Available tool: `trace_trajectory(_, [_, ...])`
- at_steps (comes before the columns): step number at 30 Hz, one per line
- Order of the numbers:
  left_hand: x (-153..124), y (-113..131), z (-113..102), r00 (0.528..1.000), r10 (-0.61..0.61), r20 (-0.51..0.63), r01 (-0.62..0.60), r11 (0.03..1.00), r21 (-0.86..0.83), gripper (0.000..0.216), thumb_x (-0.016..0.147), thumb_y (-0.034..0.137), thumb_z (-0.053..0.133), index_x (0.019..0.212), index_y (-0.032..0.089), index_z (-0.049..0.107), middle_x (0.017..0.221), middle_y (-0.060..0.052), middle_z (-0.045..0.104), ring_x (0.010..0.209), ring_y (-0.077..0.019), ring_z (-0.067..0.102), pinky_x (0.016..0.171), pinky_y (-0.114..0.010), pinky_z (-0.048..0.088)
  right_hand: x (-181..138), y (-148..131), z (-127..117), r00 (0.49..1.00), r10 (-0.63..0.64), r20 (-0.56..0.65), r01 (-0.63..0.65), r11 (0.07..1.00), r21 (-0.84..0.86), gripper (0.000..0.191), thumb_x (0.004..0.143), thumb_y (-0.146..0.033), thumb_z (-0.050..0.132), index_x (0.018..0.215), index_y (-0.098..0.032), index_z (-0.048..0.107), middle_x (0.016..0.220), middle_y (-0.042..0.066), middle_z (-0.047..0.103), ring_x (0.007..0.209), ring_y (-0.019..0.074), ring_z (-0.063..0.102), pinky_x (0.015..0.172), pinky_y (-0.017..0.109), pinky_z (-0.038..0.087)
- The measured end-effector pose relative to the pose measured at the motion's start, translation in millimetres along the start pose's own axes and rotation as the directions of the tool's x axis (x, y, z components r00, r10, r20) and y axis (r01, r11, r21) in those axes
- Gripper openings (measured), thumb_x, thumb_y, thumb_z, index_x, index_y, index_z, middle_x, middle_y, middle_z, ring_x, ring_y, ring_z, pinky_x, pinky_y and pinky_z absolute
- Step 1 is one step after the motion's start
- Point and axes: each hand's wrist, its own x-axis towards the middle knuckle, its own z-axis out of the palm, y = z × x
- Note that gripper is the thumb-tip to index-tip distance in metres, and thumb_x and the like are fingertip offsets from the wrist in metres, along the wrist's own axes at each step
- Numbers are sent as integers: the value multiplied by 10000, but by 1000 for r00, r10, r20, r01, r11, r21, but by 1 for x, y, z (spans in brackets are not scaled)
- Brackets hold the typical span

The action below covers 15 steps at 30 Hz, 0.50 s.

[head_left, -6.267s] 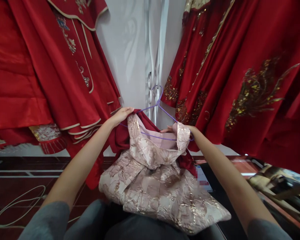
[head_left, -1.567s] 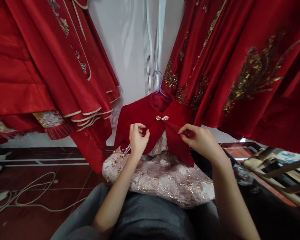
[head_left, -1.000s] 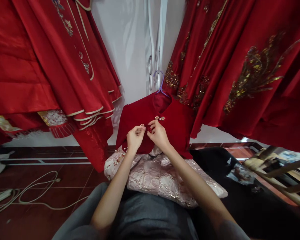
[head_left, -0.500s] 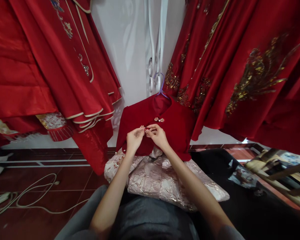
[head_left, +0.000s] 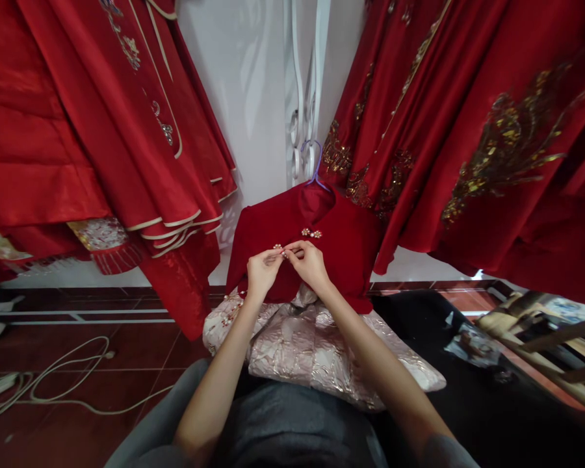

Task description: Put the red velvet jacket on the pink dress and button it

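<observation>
A red jacket [head_left: 346, 266] hangs on a purple hanger [head_left: 316, 170] in front of me. Near its collar sits a fastened clasp [head_left: 311, 233] of gold-and-pearl flowers. Lower on the front, my left hand [head_left: 263, 270] pinches one side of a second, similar jewelled clasp [head_left: 277, 247]. Close against it, my right hand [head_left: 308, 261] pinches the other side, the fingertips of both hands nearly meeting. The fingers cover most of this clasp, so I cannot tell whether its halves are joined. Pale pink brocade fabric [head_left: 316, 364] lies beneath the jacket, over my lap.
Red embroidered garments [head_left: 141, 130] hang on the left, and red ones with gold sequins [head_left: 497, 156] on the right. A white cable [head_left: 102, 411] coils over the tiled floor. On the black surface [head_left: 419, 338] at right lies a clear plastic bag [head_left: 474, 346].
Both hands stay at the lower clasp. My right fingertips have shifted slightly at it; the jacket has hardly moved.
</observation>
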Motion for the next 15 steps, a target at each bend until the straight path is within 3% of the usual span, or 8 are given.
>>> trace_trajectory(5, [6, -2, -7, 993, 49, 107, -53, 998, 36, 177, 757, 238, 638, 897, 140, 684, 934, -102, 730, 820, -177, 701, 813, -327, 559, 1, 3, 2, 1000, 12, 15, -13, 1000, 18, 119, 828, -301, 592, 855, -191, 631, 868, 51, 665, 726, 145, 654, 720, 297, 565])
trace_trajectory(7, [3, -2, -13, 988, 66, 141, -71, 997, 32, 235, 776, 204, 606, 1001, 152, 650, 963, -94, 718, 854, -167, 693, 829, -320, 549, -2, 8, -4, 994, 43, 103, -58, 987, 148, 160, 867, -332, 540, 926, -201, 611, 917, 50, 679, 775, 144, 676, 738, 304, 574])
trace_trajectory(10, [-12, -5, -26, 992, 75, 99, -83, 994, 76, 263, 822, 179, 528, 1073, 173, 607, 991, -80, 702, 916, -158, 678, 885, -328, 523, -11, 17, -26, 964, 51, 260, -124, 955, 270, 211, 909, -335, 474, 1016, -205, 601, 1041, 67, 685, 909, 146, 685, 800, 317, 569])
trace_trajectory(13, [-35, -10, -37, 998, 56, 39, -63, 976, 209, 211, 813, 145, 494, 973, 174, 628, 952, -73, 691, 901, -164, 664, 867, -325, 519, -23, 27, -57, 936, 88, 341, -137, 983, 124, 203, 900, -315, 493, 999, -204, 632, 1013, 68, 696, 881, 156, 684, 777, 325, 566])
trace_trajectory(15, [-50, -10, -42, 997, 52, 64, -71, 939, 335, 232, 765, 109, 511, 943, 181, 641, 908, -58, 670, 836, -164, 651, 816, -318, 526, -30, 32, -74, 905, 146, 399, -156, 988, -8, 192, 891, -295, 501, 968, -198, 647, 930, 62, 703, 791, 157, 681, 710, 318, 561])
